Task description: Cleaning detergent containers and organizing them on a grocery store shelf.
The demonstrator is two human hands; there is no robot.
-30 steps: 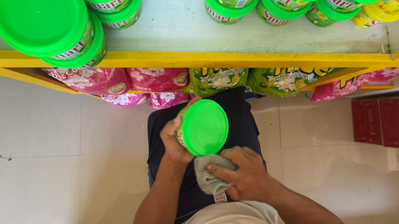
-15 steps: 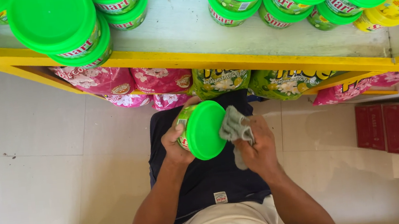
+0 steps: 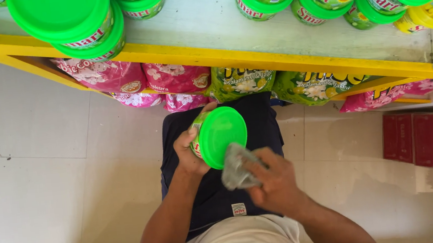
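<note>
Tub (image 3: 218,137) at frame centre feels light and slick, so my left hand (image 3: 190,153) clasps its side while my right hand (image 3: 273,177) pinches a soft cloth (image 3: 236,167).

I have one view only, from the camera on the head, and it looks almost straight down the front of the body. My own lap and shirt fill the lower middle of the frame, and the tiled floor (image 3: 34,173) spreads out to the left and right, well below. The yellow-edged shelf (image 3: 274,59) crosses the upper part of the frame, slanting down to the right, and sits close under the lens, so the green tubs (image 3: 63,17) along the top edge look large and cut off. Both hands meet near the centre, at middle distance. No second view overlaps this one.
</note>
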